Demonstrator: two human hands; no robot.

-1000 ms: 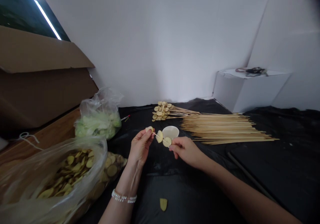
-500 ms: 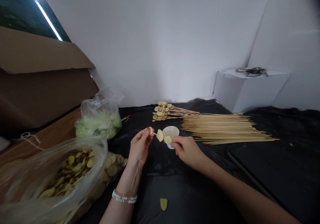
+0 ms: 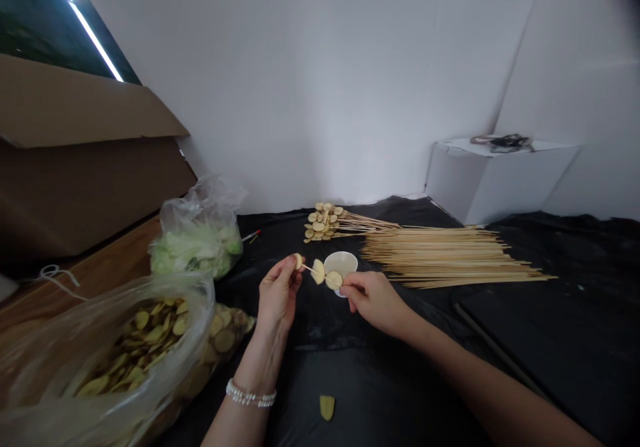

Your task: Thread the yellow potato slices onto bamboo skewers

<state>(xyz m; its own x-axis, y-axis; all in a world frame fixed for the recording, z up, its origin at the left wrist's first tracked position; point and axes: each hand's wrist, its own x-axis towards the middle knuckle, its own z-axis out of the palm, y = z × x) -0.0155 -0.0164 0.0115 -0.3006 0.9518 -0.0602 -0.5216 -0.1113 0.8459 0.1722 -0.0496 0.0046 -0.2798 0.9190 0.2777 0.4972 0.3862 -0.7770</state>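
Note:
Between my two hands is a thin wooden skewer (image 3: 307,268) with potato slices on it. My left hand (image 3: 278,292) pinches one pale slice (image 3: 299,261) at the skewer's left end. A second slice (image 3: 319,272) sits midway along the stick, and a third slice (image 3: 334,280) is close to my right fingers. My right hand (image 3: 373,298) is closed on the skewer near that third slice; the rest of the stick is hidden by the hand. Just behind the skewer stands a white cup (image 3: 341,261), partly covered by the slices and my right fingers.
Left, an open plastic bag (image 3: 203,300) holds many potato slices; behind it is a bag of pale green pieces (image 3: 195,250). Loaded skewers (image 3: 324,222) and a pile of bare skewers (image 3: 450,257) lie beyond the cup. One loose slice (image 3: 327,408) lies on the black cover.
Almost nothing differs. Both hands keep the same grip, and the skewer with its slices appears only very slightly further left.

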